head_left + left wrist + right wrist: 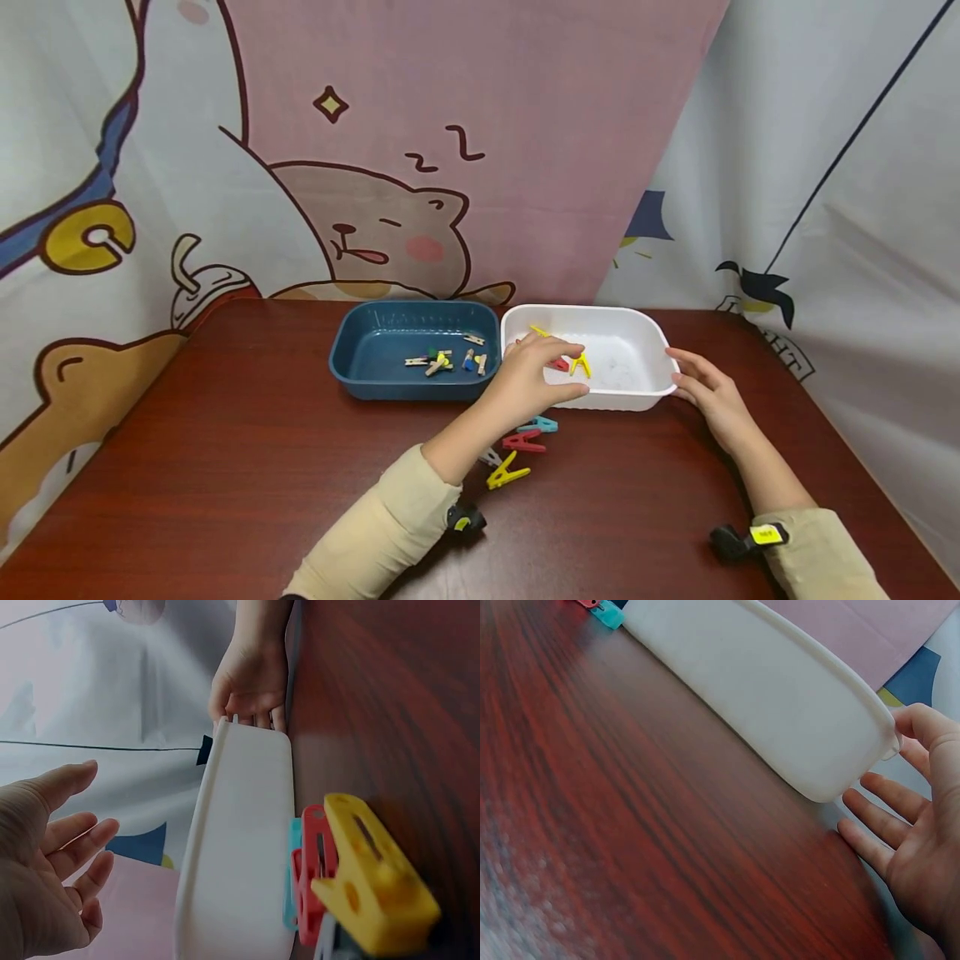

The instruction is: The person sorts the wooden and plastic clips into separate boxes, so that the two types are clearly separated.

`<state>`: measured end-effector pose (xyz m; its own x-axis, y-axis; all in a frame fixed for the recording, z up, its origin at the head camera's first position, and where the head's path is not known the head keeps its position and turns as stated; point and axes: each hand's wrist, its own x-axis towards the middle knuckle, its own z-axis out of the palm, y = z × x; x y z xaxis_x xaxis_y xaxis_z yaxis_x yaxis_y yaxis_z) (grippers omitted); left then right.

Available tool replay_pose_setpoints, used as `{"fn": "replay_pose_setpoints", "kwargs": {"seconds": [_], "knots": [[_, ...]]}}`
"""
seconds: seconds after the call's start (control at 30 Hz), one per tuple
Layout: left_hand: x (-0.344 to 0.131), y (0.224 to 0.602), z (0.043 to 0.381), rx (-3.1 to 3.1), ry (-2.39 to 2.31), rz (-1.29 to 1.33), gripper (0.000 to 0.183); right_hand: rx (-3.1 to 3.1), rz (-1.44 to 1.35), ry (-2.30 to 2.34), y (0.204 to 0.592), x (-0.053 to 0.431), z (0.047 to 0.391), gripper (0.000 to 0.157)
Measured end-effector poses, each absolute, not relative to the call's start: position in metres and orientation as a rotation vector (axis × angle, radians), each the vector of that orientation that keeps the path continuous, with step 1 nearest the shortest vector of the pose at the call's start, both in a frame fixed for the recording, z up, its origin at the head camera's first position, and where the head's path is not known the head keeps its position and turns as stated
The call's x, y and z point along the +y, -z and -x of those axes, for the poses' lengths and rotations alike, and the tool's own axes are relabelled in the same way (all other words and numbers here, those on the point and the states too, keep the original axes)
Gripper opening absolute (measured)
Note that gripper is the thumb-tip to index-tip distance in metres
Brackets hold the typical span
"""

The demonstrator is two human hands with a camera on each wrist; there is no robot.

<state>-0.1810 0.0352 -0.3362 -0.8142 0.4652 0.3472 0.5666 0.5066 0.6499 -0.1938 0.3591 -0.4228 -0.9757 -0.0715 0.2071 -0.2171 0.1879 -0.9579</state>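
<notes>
My left hand (534, 372) hovers over the left part of a white tray (626, 400), thumb and fingers spread apart with nothing between them. Beneath it in the tray lie a yellow clothespin (581, 365) and a red clothespin (558, 364), partly hidden; more yellow shows behind the hand. At the tray's right end my right hand (712, 400) holds the rim, thumb and fingers against it. In front of the tray, on the table, are a teal clothespin (542, 424), a red clothespin (525, 442), a yellow clothespin (507, 472) and a grey clothespin (490, 457), half covered by the left forearm.
A dark blue tray (405, 389) stands against the white tray's left side. Several small clothespins (437, 362) lie in it. The brown wooden table (225, 467) meets a printed curtain (540, 167) at the back and sides.
</notes>
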Motion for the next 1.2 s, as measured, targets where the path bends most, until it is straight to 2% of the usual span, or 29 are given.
{"fn": "replay_pose_setpoints", "kwargs": {"seconds": [0.5, 1.2], "knots": [[-0.012, 0.339, 0.164, -2.525, 1.357, 1.023, 0.050, -2.238, -0.340, -2.004, 0.424, 0.358, 0.195, 0.039], [-0.074, 0.385, 0.165, -2.673, 1.393, 1.180, 0.054, -2.232, -0.353, -2.006, 0.423, 0.358, 0.193, 0.039]]}}
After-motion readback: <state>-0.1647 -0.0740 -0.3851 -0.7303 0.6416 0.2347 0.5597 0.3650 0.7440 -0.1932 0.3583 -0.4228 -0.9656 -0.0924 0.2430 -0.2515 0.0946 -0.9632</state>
